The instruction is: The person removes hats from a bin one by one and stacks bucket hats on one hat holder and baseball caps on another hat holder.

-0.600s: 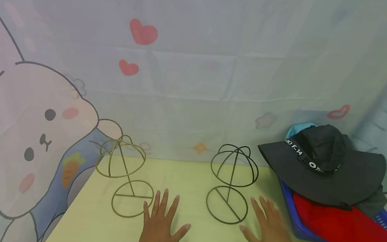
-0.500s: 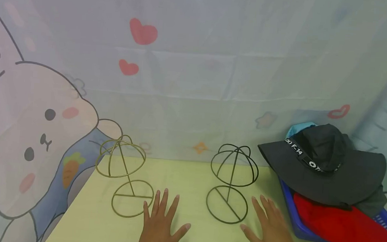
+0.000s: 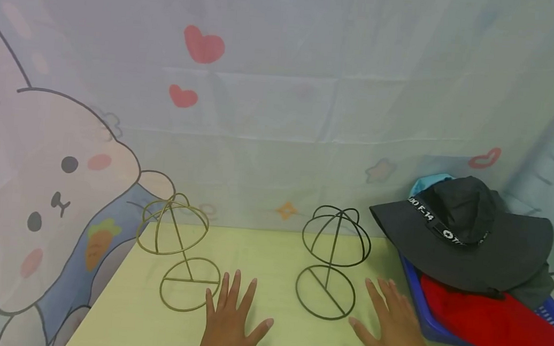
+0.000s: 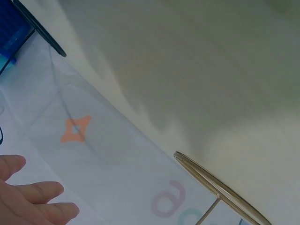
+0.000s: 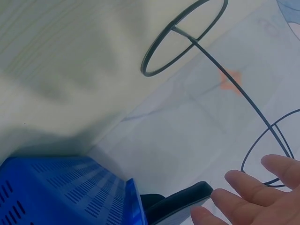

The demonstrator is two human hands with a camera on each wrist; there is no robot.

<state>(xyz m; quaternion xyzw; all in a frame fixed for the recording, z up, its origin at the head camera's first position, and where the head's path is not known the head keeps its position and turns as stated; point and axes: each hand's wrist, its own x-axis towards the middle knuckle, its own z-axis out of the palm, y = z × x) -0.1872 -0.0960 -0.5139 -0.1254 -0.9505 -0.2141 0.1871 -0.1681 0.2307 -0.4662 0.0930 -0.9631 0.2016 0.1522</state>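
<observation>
Two wire hat stands rise from the pale green table [image 3: 276,258]: a gold stand [image 3: 175,251] on the left and a black stand [image 3: 331,262] on the right. My left hand [image 3: 230,322] lies flat with fingers spread, just right of the gold stand's ring base [image 4: 220,192]. Palm down and with straight fingers, my right hand [image 3: 393,331] rests beside the black stand's ring base [image 5: 183,40]. Neither hand holds anything. A dark wide-brimmed hat [image 3: 465,234] sits on top of a blue basket [image 3: 421,317] at the right.
The basket [image 5: 61,192] also holds a red garment [image 3: 497,328] and something light blue [image 3: 428,182] behind the hat. A cartoon-printed cloth backdrop [image 3: 281,114] hangs close behind the table and wraps both sides.
My right hand has shifted slightly to the right, toward the basket. The left hand and both stands stay where they were.
</observation>
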